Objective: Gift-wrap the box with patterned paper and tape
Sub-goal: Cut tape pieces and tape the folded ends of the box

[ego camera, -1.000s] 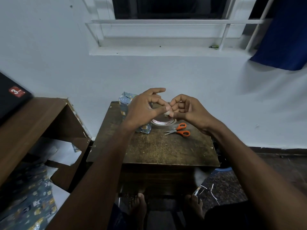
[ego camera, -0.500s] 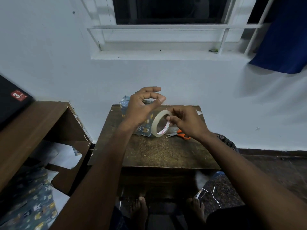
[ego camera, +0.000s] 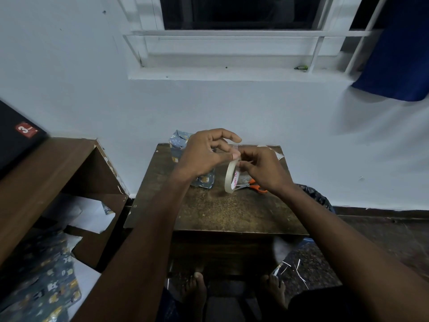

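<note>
Both arms reach forward, wrists nearly meeting. The left hand [ego camera: 204, 154] has thumb and forefinger pinched at the top of the tape roll [ego camera: 231, 176], other fingers arched above. The right hand [ego camera: 262, 169] curls round the roll's upper edge, knuckles up. Bare feet [ego camera: 195, 291] show below.

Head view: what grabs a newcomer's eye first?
Two hands meet above the small wooden table: the right hand holds a tape roll upright while the left hand pinches its free end. Behind the left hand stands the box in blue patterned paper, and orange-handled scissors lie under the right hand.
</note>
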The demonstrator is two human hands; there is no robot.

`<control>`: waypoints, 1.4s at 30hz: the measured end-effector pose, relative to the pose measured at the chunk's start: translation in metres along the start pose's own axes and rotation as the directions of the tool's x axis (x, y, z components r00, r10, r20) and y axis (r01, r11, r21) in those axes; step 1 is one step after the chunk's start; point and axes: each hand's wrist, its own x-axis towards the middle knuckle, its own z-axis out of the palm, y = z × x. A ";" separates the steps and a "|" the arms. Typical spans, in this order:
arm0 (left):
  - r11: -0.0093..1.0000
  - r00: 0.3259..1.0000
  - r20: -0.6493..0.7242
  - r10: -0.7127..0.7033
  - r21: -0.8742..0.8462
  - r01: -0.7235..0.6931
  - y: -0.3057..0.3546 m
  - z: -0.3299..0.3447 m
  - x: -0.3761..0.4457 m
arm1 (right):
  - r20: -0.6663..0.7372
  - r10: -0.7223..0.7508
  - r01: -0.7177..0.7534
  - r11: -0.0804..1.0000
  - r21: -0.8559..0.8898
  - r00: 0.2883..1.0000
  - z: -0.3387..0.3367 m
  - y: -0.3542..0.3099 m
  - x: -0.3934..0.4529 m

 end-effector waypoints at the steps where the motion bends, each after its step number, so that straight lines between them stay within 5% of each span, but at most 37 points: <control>1: 1.000 1.000 -0.003 -0.002 -0.001 0.002 0.000 0.000 0.000 | -0.004 0.021 -0.021 0.999 -0.047 1.000 0.000 0.002 0.002; 8: 0.996 1.000 -0.013 -0.002 0.094 0.003 0.001 0.002 0.001 | 0.101 0.277 -0.147 0.745 -0.650 0.955 -0.015 0.037 0.006; 19: 0.989 1.000 -0.004 -0.014 0.148 0.015 0.002 0.002 0.000 | 0.203 0.389 -0.099 0.630 -0.770 0.899 -0.007 0.035 -0.002; 27: 0.993 1.000 0.002 -0.027 0.115 0.026 0.008 0.001 -0.002 | 0.204 0.348 -0.131 0.734 -0.667 0.915 -0.036 0.036 0.005; 31: 0.991 0.999 -0.008 -0.032 0.129 0.032 0.011 0.001 -0.003 | 0.116 0.302 -0.248 0.908 -0.339 0.946 -0.062 0.032 0.005; 35: 0.984 0.998 -0.019 -0.058 0.165 0.060 0.008 0.003 -0.001 | 0.130 0.221 -0.212 0.974 -0.075 0.967 -0.076 0.025 0.002; 42: 0.971 0.999 -0.019 -0.038 0.236 0.041 0.006 0.002 0.001 | 0.109 0.162 -0.138 0.971 -0.195 0.981 -0.067 0.016 0.003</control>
